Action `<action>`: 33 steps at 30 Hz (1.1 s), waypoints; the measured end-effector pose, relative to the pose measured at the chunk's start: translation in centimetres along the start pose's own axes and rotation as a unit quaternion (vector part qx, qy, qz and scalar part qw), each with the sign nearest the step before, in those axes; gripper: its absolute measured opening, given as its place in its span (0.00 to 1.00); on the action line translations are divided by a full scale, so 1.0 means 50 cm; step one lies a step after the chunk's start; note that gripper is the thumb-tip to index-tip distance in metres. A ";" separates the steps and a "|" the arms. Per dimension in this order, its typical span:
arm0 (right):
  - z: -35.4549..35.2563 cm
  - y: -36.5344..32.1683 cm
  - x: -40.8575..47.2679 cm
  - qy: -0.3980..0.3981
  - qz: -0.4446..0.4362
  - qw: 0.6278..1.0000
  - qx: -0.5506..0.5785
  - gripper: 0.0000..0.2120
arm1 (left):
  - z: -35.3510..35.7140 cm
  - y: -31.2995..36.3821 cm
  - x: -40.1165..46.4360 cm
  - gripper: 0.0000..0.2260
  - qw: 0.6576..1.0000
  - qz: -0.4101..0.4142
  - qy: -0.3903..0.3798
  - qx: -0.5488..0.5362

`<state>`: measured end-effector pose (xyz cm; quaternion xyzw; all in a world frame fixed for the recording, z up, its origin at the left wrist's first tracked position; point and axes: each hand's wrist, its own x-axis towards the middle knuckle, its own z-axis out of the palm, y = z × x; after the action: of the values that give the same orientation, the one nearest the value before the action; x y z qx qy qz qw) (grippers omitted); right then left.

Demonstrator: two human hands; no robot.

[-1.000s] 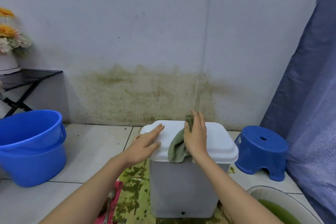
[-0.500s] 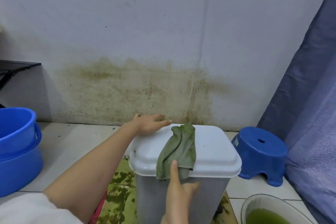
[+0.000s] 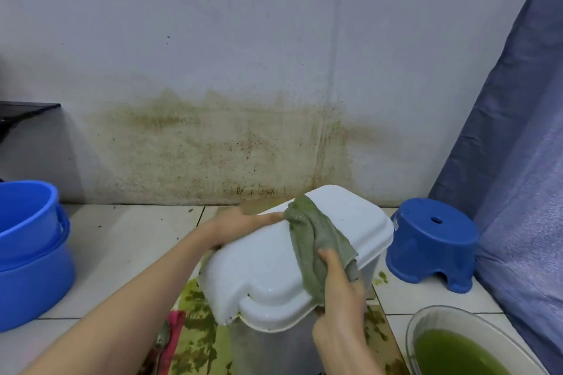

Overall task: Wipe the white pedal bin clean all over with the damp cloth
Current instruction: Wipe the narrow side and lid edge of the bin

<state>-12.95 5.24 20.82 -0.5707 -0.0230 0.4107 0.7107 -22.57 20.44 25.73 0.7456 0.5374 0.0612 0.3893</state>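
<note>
Since half a second ago the bin [image 3: 274,265] has turned and tipped: its lid now slopes down toward 7 o'clock, far corner raised toward 1 o'clock, where before it sat level and square to the camera. Left hand [image 3: 240,222] has slid from the back left corner to the lid's far long edge, at about 10 o'clock from the lid's middle; fingers curl over that rim, gripping it, though the hand is motion-blurred. Right hand [image 3: 338,286] has come up from the front edge and now clutches the lower end of the cloth [image 3: 313,240], thumb on top, fingers wrapped round the fabric at the near right corner of the lid.

Cloth: green, rumpled, draped in a strip across the lid from its far edge down to the near right corner, touching the lid along its length.

Bin stands on a green-stained mat [image 3: 198,329] on the tiled floor [image 3: 128,240], middle of view, near the stained wall [image 3: 213,146].

Surroundings: stacked blue buckets [image 3: 30,253] at 9 o'clock; blue stool [image 3: 432,243] at 3 o'clock, just beside the bin; basin [image 3: 409,332] of green liquid at 5 o'clock; blue curtain [image 3: 524,161] at far right.
</note>
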 end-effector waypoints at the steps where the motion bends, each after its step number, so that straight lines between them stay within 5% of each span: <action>1: -0.007 -0.038 0.013 0.006 -0.031 0.999 0.014 0.07 | 0.006 -0.003 -0.011 0.45 0.999 -0.014 0.016 -0.029; 8: 0.006 -0.128 0.060 -0.022 -0.042 0.997 -0.063 0.09 | 0.054 0.002 -0.067 0.38 0.981 -0.100 0.153 -0.064; 16: -0.009 -0.104 0.103 -0.099 -0.086 0.964 -0.231 0.22 | 0.106 -0.014 -0.093 0.34 0.981 -0.138 0.132 -0.041; 18: 0.003 -0.100 0.101 -0.069 -0.178 0.916 -0.353 0.29 | 0.099 -0.020 -0.096 0.36 0.980 -0.152 0.123 -0.044; 20: 0.025 -0.102 0.105 -0.025 -0.323 0.814 -0.483 0.34 | 0.099 -0.017 -0.092 0.36 0.978 -0.163 0.120 -0.042; 22: 0.062 -0.105 0.127 -0.069 -0.419 0.696 -0.578 0.32 | 0.107 -0.009 -0.087 0.36 0.976 -0.168 0.127 -0.047; 25: 0.126 -0.109 0.166 -0.159 -0.394 0.579 -0.696 0.28 | 0.117 -0.002 -0.088 0.34 0.972 -0.183 0.139 -0.047; 33: 0.038 -0.055 0.034 -0.161 -0.426 0.564 -0.689 0.25 | 0.108 -0.037 -0.064 0.39 0.986 -0.143 0.081 0.001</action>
<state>-11.27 7.75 23.00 -0.7356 -0.6534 0.0048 0.1787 -22.53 15.16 21.86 0.6540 0.6682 0.0648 0.3487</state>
